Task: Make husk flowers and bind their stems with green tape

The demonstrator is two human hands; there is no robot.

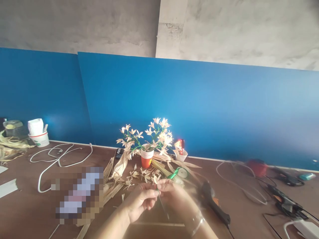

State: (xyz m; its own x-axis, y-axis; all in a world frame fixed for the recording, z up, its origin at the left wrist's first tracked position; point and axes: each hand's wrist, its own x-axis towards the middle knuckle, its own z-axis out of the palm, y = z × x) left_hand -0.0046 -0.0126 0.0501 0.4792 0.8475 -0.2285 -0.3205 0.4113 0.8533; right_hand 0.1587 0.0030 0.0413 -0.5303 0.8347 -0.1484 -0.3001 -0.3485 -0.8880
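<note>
A small cream flower (pixel 156 179), apparently folded from dried corn husk, stands upright between my hands on a thin wire stem (pixel 163 207). My left hand (pixel 139 201) pinches the stem just under the petals. From the other side, my right hand (pixel 171 192) closes on the flower's base, its fingers touching the left ones. Green tape (pixel 174 173) runs from a roll (pixel 182 172) down behind the right fingers; its end is hidden. Loose husk petals (pixel 134 174) lie just beyond. Behind them, a red-and-white paper cup (pixel 147 161) holds green-stemmed husk flowers (pixel 163 136).
Corn husks (pixel 121 167) spread around the cup. A black glue gun (pixel 214 204) lies right of my right hand. White cables (pixel 58 159) and a blurred-out phone-like object (pixel 79 192) are at left. Tools (pixel 286 202) lie far right. A blue partition (pixel 189 106) closes the back.
</note>
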